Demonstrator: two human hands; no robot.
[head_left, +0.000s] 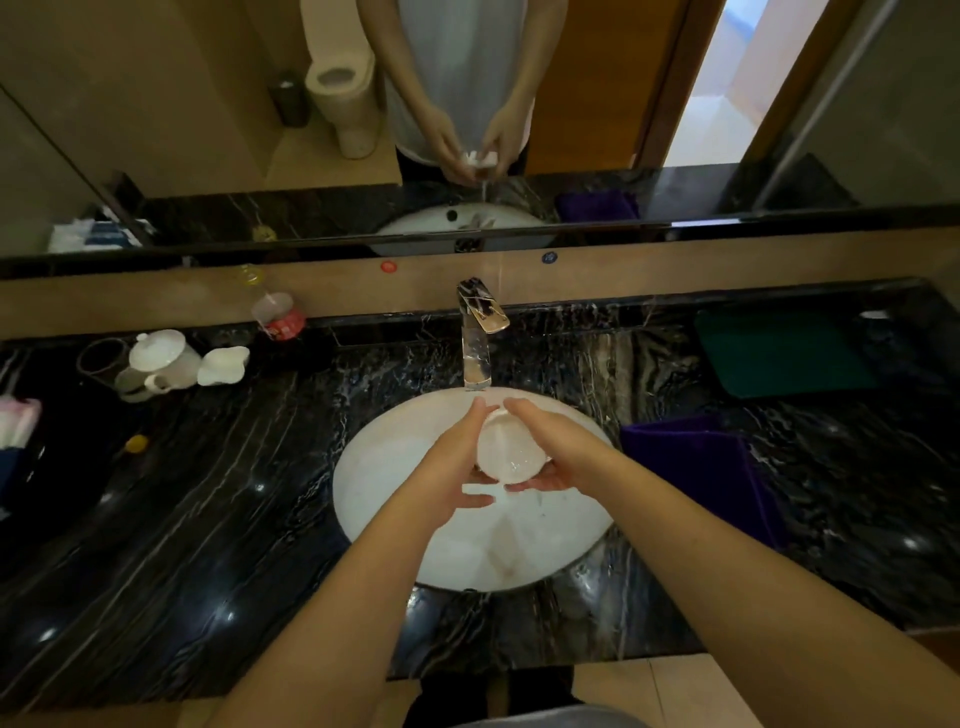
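On the dark marble countertop (208, 519), at about 10 o'clock from the basin (374, 467), stand a lidded white teapot (161, 358) and, just beside it, a white pitcher (223, 366). A plastic bottle (278, 314) with a red label stands behind them, toward 11 o'clock.

The left forearm comes in from 7 o'clock and rises toward the middle of the basin. The left hand (457, 467) lies against the left side of the cup (511, 452). Its fingers are nearly straight and point to 12 o'clock, and the thumb is spread out below toward 3 o'clock, so it presses rather than grips.

The white cup is held over the basin, just below the spout of the faucet (475, 338) at 12 o'clock. It is tipped, with its wet mouth toward 6 o'clock.

The right forearm enters from 4 o'clock. The right hand (550, 452) grips the cup, with its fingers wrapped over the far right side and its thumb tucked under the rim.

A purple cloth (696, 467) lies just beside the basin at 3 o'clock. A green cloth (779, 353) lies beyond it toward 2 o'clock.
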